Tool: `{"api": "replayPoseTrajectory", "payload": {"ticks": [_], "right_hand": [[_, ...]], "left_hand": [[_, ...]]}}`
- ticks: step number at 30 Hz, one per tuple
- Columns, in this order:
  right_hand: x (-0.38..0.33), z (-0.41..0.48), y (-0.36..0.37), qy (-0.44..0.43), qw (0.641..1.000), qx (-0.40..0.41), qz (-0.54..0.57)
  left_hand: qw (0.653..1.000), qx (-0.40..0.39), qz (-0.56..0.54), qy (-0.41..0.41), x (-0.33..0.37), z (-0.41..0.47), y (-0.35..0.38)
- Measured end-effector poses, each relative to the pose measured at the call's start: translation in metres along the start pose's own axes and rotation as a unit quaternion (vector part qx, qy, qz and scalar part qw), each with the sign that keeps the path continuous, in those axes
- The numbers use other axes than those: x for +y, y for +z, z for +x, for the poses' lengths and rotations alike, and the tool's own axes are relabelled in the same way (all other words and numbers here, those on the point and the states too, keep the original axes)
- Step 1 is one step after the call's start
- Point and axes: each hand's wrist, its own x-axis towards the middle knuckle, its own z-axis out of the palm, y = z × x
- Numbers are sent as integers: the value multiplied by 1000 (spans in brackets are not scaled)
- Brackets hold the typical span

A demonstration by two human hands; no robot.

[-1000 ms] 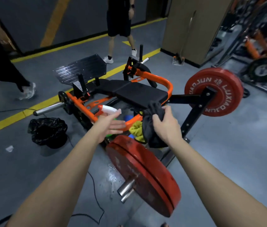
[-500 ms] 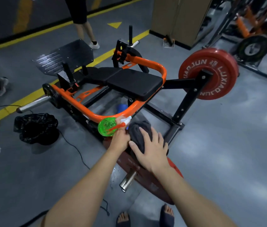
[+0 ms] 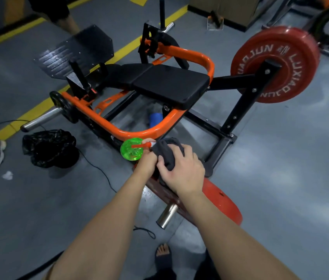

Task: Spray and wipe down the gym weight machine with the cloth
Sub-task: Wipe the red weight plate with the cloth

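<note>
- Your right hand (image 3: 181,174) grips the dark grey cloth (image 3: 166,153), fingers curled over the bunched fabric, just on your side of the near bend of the orange frame (image 3: 107,124).
- Your left hand (image 3: 146,163) touches the right one and holds the spray bottle (image 3: 132,149). Its fingers are mostly hidden by the cloth, but the white and orange spray head pokes out of the grip. The green body faces you end-on, just beside the orange frame's near bend.
- The cloth sits over the top edge of the near red weight plate (image 3: 220,201), which stands on edge on your side of the orange frame. Your hand hides whether fabric and plate touch.
- A chrome sleeve (image 3: 166,216) sticks out of that plate towards you, farther from the orange frame than your hands.
- The black seat pad (image 3: 171,83) lies inside the orange frame's loop.
- A small blue object (image 3: 155,119) sits low inside the loop; you cannot tell what it is.
- A second red weight plate (image 3: 274,65), lettered in white, hangs on a black arm well to the right of the orange frame.
- A ribbed black footplate (image 3: 78,49) stands beyond the orange frame's far left end.
- A crumpled black bag (image 3: 50,147) lies on the grey floor near the orange frame's left side.
</note>
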Motion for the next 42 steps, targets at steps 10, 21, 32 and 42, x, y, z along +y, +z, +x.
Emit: {"api": "replayPoseTrajectory", "payload": {"ticks": [10, 21, 32, 42], "right_hand": [[19, -20, -26, -67, 993, -47, 84], [54, -53, -32, -60, 993, 55, 82], [39, -46, -34, -55, 997, 16, 51], [52, -60, -53, -40, 984, -11, 173]], "left_hand": [[987, -37, -59, -147, 5, 9, -20], [954, 55, 281, 84, -22, 6, -5], [956, 54, 281, 62, -25, 19, -4], [977, 102, 166, 86, -18, -35, 20]]}}
